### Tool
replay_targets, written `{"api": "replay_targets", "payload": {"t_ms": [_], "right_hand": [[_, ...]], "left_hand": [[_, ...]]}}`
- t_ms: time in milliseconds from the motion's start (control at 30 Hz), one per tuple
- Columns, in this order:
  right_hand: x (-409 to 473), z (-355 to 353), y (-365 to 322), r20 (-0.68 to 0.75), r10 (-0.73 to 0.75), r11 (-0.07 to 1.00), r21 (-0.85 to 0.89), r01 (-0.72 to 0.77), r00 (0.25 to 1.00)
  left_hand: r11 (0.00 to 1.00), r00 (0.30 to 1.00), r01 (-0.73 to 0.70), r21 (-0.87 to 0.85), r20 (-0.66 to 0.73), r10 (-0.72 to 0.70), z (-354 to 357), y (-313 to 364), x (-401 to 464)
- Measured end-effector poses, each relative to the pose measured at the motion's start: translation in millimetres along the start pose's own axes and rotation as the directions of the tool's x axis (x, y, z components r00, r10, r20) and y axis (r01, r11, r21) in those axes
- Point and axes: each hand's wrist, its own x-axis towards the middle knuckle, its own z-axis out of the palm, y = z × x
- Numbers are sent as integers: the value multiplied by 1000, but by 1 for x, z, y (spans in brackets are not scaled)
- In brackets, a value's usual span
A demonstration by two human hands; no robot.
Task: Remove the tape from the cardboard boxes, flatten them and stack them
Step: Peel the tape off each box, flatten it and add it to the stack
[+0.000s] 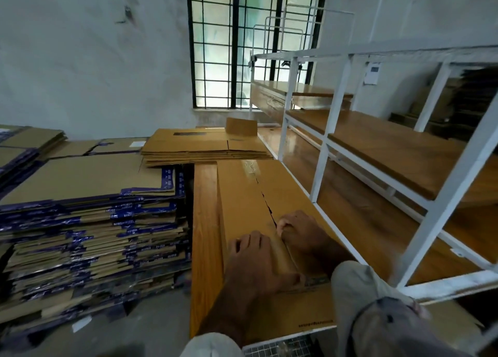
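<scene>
Tape removal under way, we judge: left hand [252,259] presses the box [269,195] flat; right hand [299,231] pinches the tape [292,257] at the seam. Next: peel along it.

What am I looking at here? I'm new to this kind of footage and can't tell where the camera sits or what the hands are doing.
There is no machine here: a person wears a wide-angle camera on the head, looking forward and down at their own hands. A cardboard box lies on a wooden table, its taped centre seam partly split. The left hand presses flat on the box beside the seam. The right hand has its fingers curled at the seam, apparently pinching the tape. To the left stand piles of flattened boxes; another pile lies beyond the box. A white shelf rack stands to the right.
</scene>
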Motion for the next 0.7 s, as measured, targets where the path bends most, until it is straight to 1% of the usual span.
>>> {"api": "replay_targets", "payload": {"t_ms": [100,133,267,333,400,467,500,567,633,700], "right_hand": [[1,3,-9,22,109,994,-15,-109,994],[-2,9,-10,-4,130,991,-37,-130,992],[-16,19,-17,-122,111,983,-131,-127,986],[-26,16,-23,-212,80,988,-110,-105,974],[-44,15,-30,-360,34,995,-72,-64,932],[-73,15,-37,-491,-30,997,-80,-11,870],[-90,14,-38,-525,-63,996,-88,19,849],[-124,6,-44,-569,-70,997,-61,42,819],[-158,-1,-52,-622,-47,998,-56,16,781],[-192,-3,-61,-667,-18,996,-81,-48,745]], "left_hand": [[999,999,-31,-26,24,32,-1,-1,-2],[998,999,-42,-47,26,44,-1,-2,-3],[992,997,-78,-100,-9,77,-1,-2,-5],[987,995,-86,-137,-55,79,0,-1,-9],[976,990,-95,-194,-119,73,0,-1,-14],[971,983,-125,-202,-159,93,-2,1,-17],[974,981,-142,-176,-159,114,-1,3,-18],[979,979,-168,-117,-136,152,-1,6,-21],[972,969,-212,-99,-153,195,1,7,-23],[959,946,-281,-47,-179,269,4,6,-26]]}}
